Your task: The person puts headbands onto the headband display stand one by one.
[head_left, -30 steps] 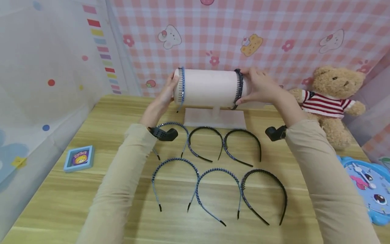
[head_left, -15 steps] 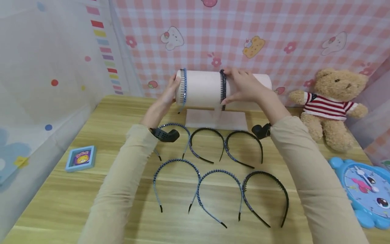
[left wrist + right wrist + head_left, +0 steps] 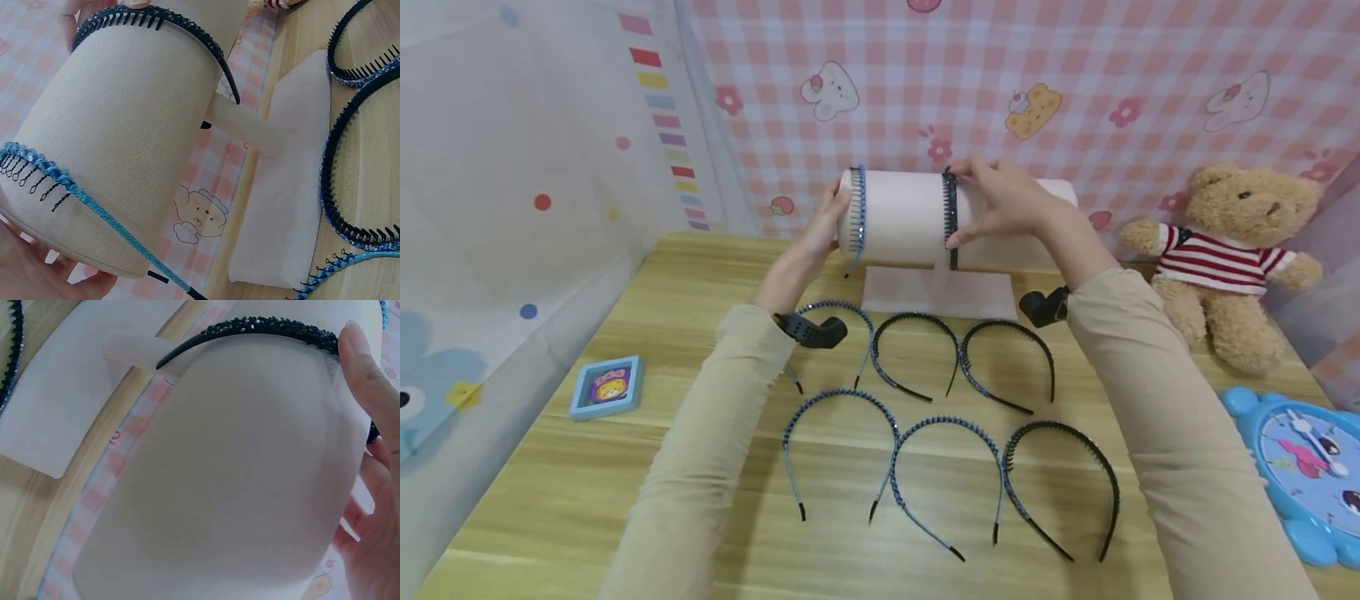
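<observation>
My right grip [image 3: 1007, 200] pinched the black headband [image 3: 951, 218] over the middle of the pale roll [image 3: 902, 217], my left grip [image 3: 816, 237] clasped that roll's left end beside a blue headband [image 3: 861, 215], and the blue clock [image 3: 1296, 475] at right on the surface [image 3: 550, 500] bore marks too small to read.

This looks like a child's room — pink gingham cloth [image 3: 970, 75] with cartoon animals [image 3: 830, 92], a teddy bear [image 3: 1217, 262], a blue cartoon clock [image 3: 1288, 483].
</observation>
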`<state>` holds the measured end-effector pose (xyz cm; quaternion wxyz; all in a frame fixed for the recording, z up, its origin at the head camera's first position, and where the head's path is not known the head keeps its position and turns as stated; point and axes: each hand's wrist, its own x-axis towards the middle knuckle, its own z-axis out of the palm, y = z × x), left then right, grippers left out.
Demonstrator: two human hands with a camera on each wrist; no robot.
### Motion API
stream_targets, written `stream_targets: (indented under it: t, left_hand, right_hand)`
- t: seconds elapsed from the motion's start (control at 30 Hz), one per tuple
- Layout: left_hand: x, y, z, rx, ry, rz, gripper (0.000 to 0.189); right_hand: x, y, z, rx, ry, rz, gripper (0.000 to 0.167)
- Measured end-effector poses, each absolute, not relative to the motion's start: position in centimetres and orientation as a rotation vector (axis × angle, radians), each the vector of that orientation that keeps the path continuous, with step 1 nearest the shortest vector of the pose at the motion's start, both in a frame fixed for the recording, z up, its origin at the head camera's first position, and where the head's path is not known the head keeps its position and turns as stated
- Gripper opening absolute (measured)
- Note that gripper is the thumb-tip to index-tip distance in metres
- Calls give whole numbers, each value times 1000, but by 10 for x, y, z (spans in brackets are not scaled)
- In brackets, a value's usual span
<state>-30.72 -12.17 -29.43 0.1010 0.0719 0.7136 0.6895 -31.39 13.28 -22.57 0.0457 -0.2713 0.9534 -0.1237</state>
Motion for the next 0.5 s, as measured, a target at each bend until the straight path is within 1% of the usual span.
stream_targets:
  t: [0.23, 0.33, 0.5]
  left_hand:
    - [-305, -122, -294, 202, 2121, 2030, 57]
    - [-304, -122, -294, 199, 2119, 2028, 58]
    - [-304, -123, -294, 208, 2124, 2012, 58]
  right_hand:
    - [-311, 124, -224, -794, 2938, -264, 103]
    - [-310, 121, -227, -790, 2975, -228, 101]
    - [-308, 113, -233, -868, 3017, -209, 99]
